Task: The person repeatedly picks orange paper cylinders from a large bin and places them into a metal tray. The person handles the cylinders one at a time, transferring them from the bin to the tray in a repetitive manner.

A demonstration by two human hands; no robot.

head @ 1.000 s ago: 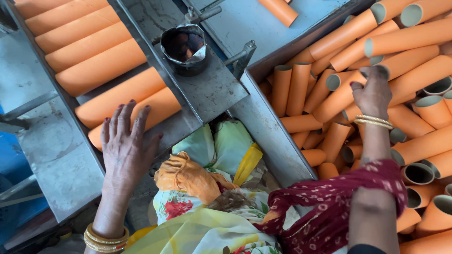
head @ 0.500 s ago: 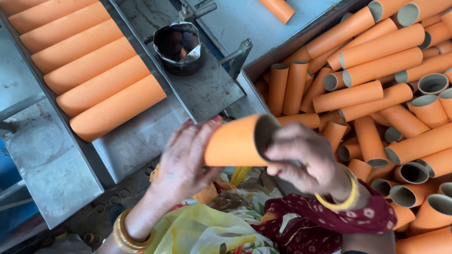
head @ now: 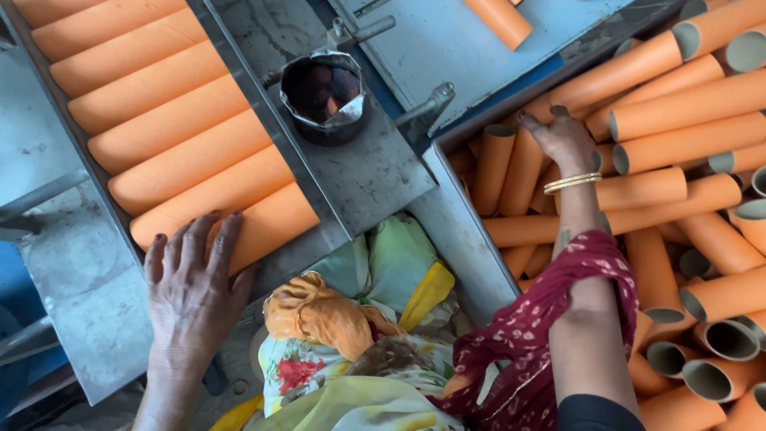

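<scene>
My left hand (head: 191, 279) lies flat, fingers spread, on the nearest orange cardboard tube (head: 263, 219) in a row of tubes (head: 159, 120) lying side by side on a grey metal tray (head: 80, 271). My right hand (head: 562, 140) reaches into a loose heap of orange tubes (head: 686, 160) at the right, its fingers curled down onto an upright tube (head: 523, 172). Gold bangles circle that wrist. Whether the right hand grips a tube is hidden.
A dark metal cup (head: 323, 96) sits on a grey metal plate (head: 375, 175) between tray and heap. One lone tube (head: 499, 20) lies on the blue-grey surface at the top. Colourful cloth (head: 351, 319) covers my lap below.
The tube held in both hands half a second ago now lies at the near end of the row under my left hand. My right hand has gone back to the heap.
</scene>
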